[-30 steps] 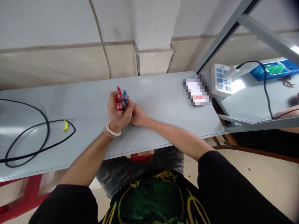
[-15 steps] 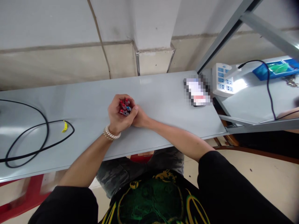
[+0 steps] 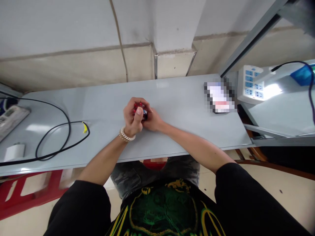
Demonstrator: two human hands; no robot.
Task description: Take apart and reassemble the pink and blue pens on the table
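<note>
A bundle of several pens (image 3: 145, 113) with red ends and a blue one stands in my hands, above the middle of the grey table (image 3: 182, 98). My left hand (image 3: 133, 114), with a pale coiled band at its wrist, is wrapped round the bundle, its thumb lying across the top. Close against it from the right, my right hand (image 3: 152, 120) is closed round the lower part of the same pens. The lower ends of the pens are hidden by my hands.
A black cable (image 3: 69, 119) with a yellow tag loops on the left, near a white adapter (image 3: 15, 151). To the right lies a phone (image 3: 219, 96), blurred out. Beyond the metal frame (image 3: 256, 32) stands a white power strip (image 3: 249, 84).
My view has swung left, bringing the white adapter into sight. My left thumb has moved over the tops of the pens, covering part of them. Both hands stay together round the bundle.
</note>
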